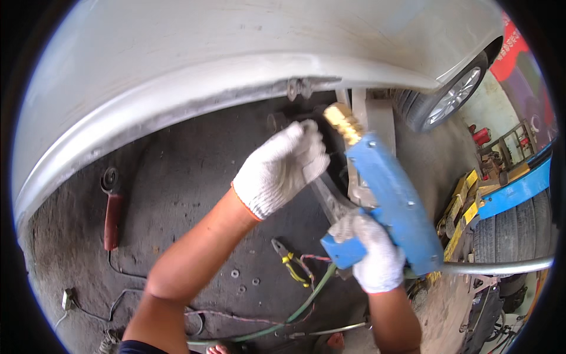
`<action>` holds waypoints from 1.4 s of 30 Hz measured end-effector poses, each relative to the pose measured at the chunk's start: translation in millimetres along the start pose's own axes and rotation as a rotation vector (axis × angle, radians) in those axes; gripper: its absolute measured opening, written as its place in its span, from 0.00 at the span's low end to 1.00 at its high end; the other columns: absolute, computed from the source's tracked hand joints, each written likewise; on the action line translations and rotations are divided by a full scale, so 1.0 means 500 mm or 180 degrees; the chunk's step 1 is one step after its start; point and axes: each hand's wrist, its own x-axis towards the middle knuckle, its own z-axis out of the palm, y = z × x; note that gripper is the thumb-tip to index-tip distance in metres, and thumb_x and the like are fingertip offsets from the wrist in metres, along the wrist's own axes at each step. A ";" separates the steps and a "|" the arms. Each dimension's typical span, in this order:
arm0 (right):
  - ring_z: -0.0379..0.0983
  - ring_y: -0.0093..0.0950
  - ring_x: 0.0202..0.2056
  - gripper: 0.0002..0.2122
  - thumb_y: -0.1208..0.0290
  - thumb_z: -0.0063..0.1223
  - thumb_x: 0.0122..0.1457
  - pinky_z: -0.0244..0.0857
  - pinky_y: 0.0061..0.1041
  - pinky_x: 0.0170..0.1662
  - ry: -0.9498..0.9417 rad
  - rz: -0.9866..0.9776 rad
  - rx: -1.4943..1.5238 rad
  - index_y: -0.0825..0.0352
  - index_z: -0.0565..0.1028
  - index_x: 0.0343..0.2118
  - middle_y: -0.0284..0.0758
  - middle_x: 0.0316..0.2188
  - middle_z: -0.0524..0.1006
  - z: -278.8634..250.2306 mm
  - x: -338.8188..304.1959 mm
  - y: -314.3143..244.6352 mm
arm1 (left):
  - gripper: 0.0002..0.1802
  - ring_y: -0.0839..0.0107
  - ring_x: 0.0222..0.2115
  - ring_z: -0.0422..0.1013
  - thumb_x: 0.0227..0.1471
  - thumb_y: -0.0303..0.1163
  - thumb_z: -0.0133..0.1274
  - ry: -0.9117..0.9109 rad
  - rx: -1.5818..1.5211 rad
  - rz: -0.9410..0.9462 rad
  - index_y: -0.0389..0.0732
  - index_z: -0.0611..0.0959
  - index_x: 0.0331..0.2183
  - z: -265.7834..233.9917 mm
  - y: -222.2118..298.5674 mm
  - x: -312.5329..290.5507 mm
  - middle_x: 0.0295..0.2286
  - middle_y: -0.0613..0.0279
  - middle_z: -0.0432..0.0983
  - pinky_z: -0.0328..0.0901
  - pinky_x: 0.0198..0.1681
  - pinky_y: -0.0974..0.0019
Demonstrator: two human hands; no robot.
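Observation:
My right hand [375, 252], in a white knit glove, is wrapped round the grip of a blue pistol-shaped welding gun [392, 194]. Its threaded brass tip [343, 123] points up and away toward the car's lower edge. A thick silver-grey cable or pipe [498, 266] runs right from behind the gun. My left hand [284, 166], gloved the same way, is raised just left of the brass tip and apart from it. Its fingers are curled together; whatever they may hold is too small or hidden to name. A silver car body [236, 35] with a bare, scuffed sill edge arches overhead.
On the dark floor lie a red-handled grinder [112, 221] with its cord, yellow-and-black pliers [292, 262] and several washers [235, 274]. A green hose [283, 324] crosses near me. At right are the car's wheel [454, 97], a yellow-black frame [463, 218] and stacked tyres [513, 230].

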 end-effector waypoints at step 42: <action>0.58 0.20 0.23 0.12 0.62 0.49 0.64 0.55 0.24 0.33 -0.0395 0.0741 0.0256 0.62 0.69 0.46 0.25 0.19 0.60 -0.421 -0.228 -0.023 | 0.10 0.44 0.34 0.76 0.50 0.29 0.53 0.0467 0.7417 -0.2104 0.39 0.78 0.36 -0.363 -0.170 -0.516 0.37 0.44 0.76 0.70 0.38 0.48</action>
